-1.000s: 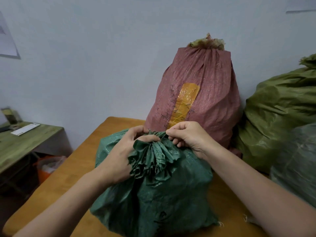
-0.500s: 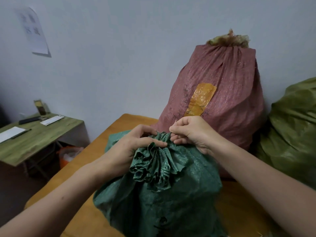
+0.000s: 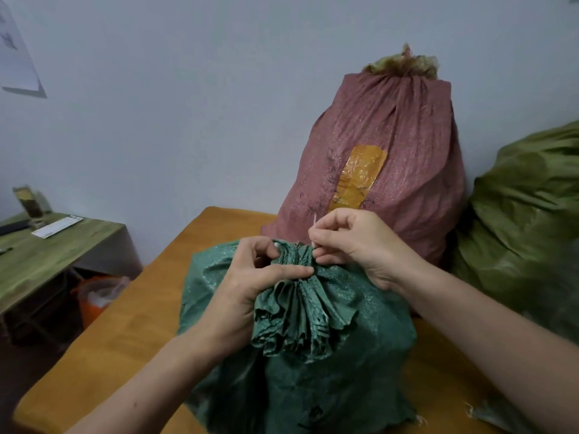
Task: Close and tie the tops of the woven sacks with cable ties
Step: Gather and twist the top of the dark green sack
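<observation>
Pale grey wall (image 3: 188, 104) behind an orange wooden table (image 3: 119, 333) and green side desk (image 3: 62, 245).

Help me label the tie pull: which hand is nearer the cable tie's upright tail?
Right. The right hand pinches the cable tie tail itself; the left hand grips the green sack's gathered neck, just left of the tail.

Of the person, only two hands and two forearms are shown. The L hand (image 3: 247, 286) and R hand (image 3: 354, 242) are seen bare, w/ knuckles and finger creases plainly made out. The L forearm (image 3: 150, 386) and R forearm (image 3: 485, 333) are left uncovered from wrist to the view's edge. A tiny dark speck is noted on the L forearm, near the btm edge. Nails are too small to be judged.
</observation>
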